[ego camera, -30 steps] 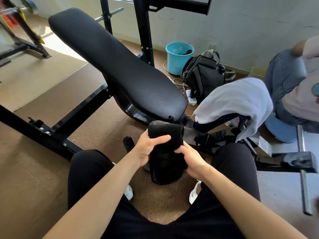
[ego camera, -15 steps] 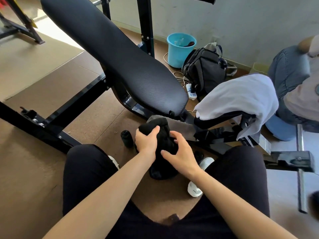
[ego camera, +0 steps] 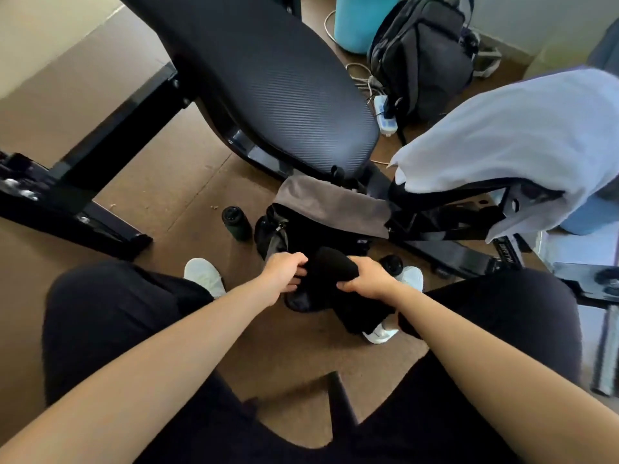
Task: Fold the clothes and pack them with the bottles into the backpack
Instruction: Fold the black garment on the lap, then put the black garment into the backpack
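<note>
- the black padded bench backrest [ego camera: 268, 78] slants across the top of the view.
- a white cloth [ego camera: 519, 128] is draped over the bench's seat pad at right.
- a black backpack [ego camera: 422, 51] stands by the wall, just beside a blue bucket [ego camera: 355, 21].
- a grey cloth [ego camera: 331, 205] hangs off the bench frame, over a dark bag [ego camera: 271, 236] on the floor.
- the rolled black garment [ego camera: 331, 266] is held low between the knees, just in front of the dark bag.
- the left hand [ego camera: 284, 272] has its fingers curled round the roll's left end.
- the right hand [ego camera: 368, 279] grips the roll from the right, fingers wrapped under it.
- a dark bottle [ego camera: 236, 222] stands left of the bag; a second bottle [ego camera: 392, 264] stands beside the right white shoe [ego camera: 412, 276].
</note>
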`<state>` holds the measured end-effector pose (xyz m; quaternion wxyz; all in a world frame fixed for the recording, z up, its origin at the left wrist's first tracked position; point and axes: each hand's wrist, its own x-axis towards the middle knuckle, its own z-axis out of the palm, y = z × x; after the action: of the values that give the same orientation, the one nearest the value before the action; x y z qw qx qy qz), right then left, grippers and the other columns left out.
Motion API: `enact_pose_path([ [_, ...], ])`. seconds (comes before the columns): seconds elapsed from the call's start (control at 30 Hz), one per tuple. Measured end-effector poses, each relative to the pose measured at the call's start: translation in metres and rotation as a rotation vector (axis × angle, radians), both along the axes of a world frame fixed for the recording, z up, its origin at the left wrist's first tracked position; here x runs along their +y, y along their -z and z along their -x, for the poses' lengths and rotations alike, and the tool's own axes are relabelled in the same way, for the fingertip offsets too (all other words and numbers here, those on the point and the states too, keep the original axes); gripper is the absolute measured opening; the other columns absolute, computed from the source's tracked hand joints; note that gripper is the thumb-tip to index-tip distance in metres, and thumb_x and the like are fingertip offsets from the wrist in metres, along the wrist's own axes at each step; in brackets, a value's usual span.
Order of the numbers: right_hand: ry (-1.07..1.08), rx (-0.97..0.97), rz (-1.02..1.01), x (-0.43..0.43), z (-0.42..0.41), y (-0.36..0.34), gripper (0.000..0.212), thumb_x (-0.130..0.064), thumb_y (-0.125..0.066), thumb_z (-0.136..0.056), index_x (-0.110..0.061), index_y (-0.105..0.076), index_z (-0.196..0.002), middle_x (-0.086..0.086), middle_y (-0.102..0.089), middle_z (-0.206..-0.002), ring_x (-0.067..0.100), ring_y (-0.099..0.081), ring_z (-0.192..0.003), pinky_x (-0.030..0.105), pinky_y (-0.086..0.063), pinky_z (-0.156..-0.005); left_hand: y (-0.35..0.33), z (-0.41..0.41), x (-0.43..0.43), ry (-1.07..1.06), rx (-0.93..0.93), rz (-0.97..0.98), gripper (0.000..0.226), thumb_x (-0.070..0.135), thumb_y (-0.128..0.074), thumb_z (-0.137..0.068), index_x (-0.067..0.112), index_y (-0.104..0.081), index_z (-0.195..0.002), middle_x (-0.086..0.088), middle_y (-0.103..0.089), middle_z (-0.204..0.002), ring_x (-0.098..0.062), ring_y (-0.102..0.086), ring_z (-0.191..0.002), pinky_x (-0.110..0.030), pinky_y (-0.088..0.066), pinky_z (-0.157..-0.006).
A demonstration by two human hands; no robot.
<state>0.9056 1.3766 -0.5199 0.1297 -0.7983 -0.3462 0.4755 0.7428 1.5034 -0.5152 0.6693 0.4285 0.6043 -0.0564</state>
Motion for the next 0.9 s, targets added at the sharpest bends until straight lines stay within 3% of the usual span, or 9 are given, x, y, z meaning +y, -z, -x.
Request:
enact_pose_path([
  [0.13, -0.219, -0.115, 0.017, 0.027, -0.037, 0.029, 0.051, -0.028, -0.078, -0.085, -0.029, -0.061, -0.133, 0.003, -0.070, -0.124, 0.027, -0.063, -0.117, 0.039, -0.050, -0.097, 0.068, 0.013, 0.035, -0.123, 0.162, -0.085, 0.023, 0.025, -0.065, -0.098, 0.009, -0.070, -0.113, -0.008, -0.068, -0.086, -0.025, -0.060, -0.071, -0.036, -0.050, -0.068],
  [0.3, -0.257, -0.226, -0.067, 0.048, -0.064, 0.061, 0.076, -0.026, -0.075, -0.089, -0.034, -0.038, -0.156, 0.002, -0.052, -0.152, 0.029, -0.049, -0.139, 0.040, -0.044, -0.108, 0.139, 0.009, 0.035, -0.007, 0.169, -0.018, 0.086, 0.041, -0.083, -0.081, 0.012, -0.040, -0.150, -0.007, -0.054, -0.141, -0.032, -0.053, -0.131, -0.044, -0.047, -0.106],
  [0.4, -0.219, -0.223, -0.106, 0.054, -0.071, 0.073, 0.087, -0.022, -0.071, -0.094, -0.037, -0.019, -0.162, 0.006, -0.044, -0.159, 0.031, -0.043, -0.144, 0.042, -0.043, -0.112, 0.192, 0.000, 0.034, 0.011, 0.144, 0.074, 0.137, 0.059, -0.093, -0.044, 0.024, -0.025, -0.158, -0.004, -0.044, -0.156, -0.032, -0.046, -0.141, -0.053, -0.044, -0.113],
  [0.47, -0.223, -0.243, -0.151, 0.056, -0.073, 0.076, 0.086, -0.020, -0.069, -0.096, -0.036, -0.017, -0.162, 0.007, -0.045, -0.158, 0.031, -0.043, -0.143, 0.042, -0.043, -0.111, 0.211, -0.007, 0.031, 0.014, 0.143, 0.134, 0.130, 0.045, -0.097, -0.055, 0.020, -0.023, -0.159, -0.006, -0.043, -0.157, -0.033, -0.045, -0.142, -0.054, -0.042, -0.114],
  [0.57, -0.259, -0.276, -0.205, 0.055, -0.074, 0.078, 0.084, -0.021, -0.068, -0.096, -0.035, -0.018, -0.162, 0.006, -0.047, -0.157, 0.030, -0.043, -0.143, 0.046, -0.044, -0.109, 0.202, -0.018, 0.028, 0.071, 0.205, 0.089, 0.077, 0.018, -0.083, -0.085, 0.009, -0.044, -0.151, -0.008, -0.056, -0.146, -0.033, -0.054, -0.133, -0.045, -0.047, -0.109],
  [0.67, -0.209, -0.261, -0.236, 0.059, -0.076, 0.081, 0.087, -0.025, -0.069, -0.094, -0.044, -0.015, -0.160, 0.004, -0.047, -0.156, 0.031, -0.043, -0.143, 0.050, -0.045, -0.109, 0.200, -0.012, 0.018, 0.049, 0.202, 0.048, 0.029, 0.015, -0.064, -0.101, 0.010, -0.064, -0.130, -0.007, -0.069, -0.117, -0.027, -0.064, -0.100, -0.040, -0.051, -0.087],
  [0.73, -0.180, -0.271, -0.245, 0.065, -0.078, 0.080, 0.086, -0.028, -0.068, -0.094, -0.046, -0.014, -0.159, 0.005, -0.047, -0.156, 0.033, -0.044, -0.143, 0.051, -0.045, -0.109, 0.189, -0.006, 0.009, -0.053, 0.142, 0.014, 0.020, 0.020, -0.051, -0.108, 0.017, -0.066, -0.119, 0.001, -0.064, -0.101, -0.019, -0.057, -0.083, -0.037, -0.046, -0.084],
  [0.8, -0.166, -0.309, -0.250, 0.075, -0.082, 0.076, 0.081, -0.030, -0.068, -0.095, -0.045, -0.019, -0.159, 0.005, -0.049, -0.155, 0.036, -0.046, -0.141, 0.052, -0.046, -0.107, 0.171, -0.002, -0.001, -0.138, 0.099, -0.033, 0.030, 0.024, -0.040, -0.111, 0.019, -0.059, -0.134, 0.002, -0.064, -0.115, -0.020, -0.059, -0.095, -0.039, -0.047, -0.093],
  [0.9, -0.140, -0.359, -0.271, 0.087, -0.089, 0.066, 0.071, -0.030, -0.066, -0.096, -0.040, -0.029, -0.156, 0.007, -0.051, -0.152, 0.039, -0.049, -0.137, 0.054, -0.046, -0.105, 0.141, 0.000, -0.006, -0.147, 0.126, -0.136, 0.046, 0.024, -0.033, -0.112, 0.015, -0.036, -0.157, -0.004, -0.045, -0.156, -0.029, -0.045, -0.141, -0.042, -0.039, -0.115],
])
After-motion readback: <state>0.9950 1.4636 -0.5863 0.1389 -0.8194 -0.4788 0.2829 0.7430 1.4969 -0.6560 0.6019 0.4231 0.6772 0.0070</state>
